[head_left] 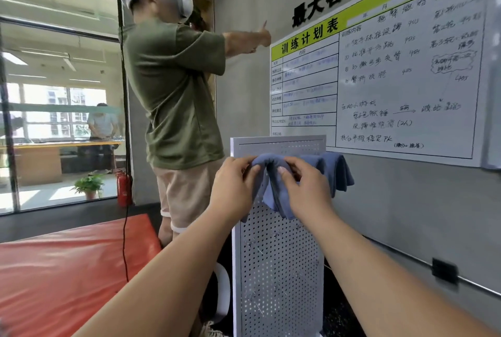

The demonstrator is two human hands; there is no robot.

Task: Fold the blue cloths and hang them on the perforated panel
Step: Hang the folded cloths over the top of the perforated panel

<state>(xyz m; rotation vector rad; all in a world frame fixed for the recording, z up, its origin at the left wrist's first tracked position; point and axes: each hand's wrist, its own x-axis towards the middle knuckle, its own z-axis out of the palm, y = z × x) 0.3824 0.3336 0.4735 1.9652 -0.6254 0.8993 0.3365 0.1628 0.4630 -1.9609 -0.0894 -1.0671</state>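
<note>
Just left of the grip a person in a green shirt (176, 92) stands close beside the white perforated panel (279, 255), while the outstretched left hand (233, 187) and right hand (306, 187) each pinch the soft folded blue cloth (269, 159) draped against the panel's upper part, a second blue cloth (337, 171) hanging just right.

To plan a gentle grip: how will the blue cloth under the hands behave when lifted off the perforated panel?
Probably floppy: the blue cloth sags in folds over the perforated panel. Likely light: the left hand and right hand hold it by fingertips.
</note>
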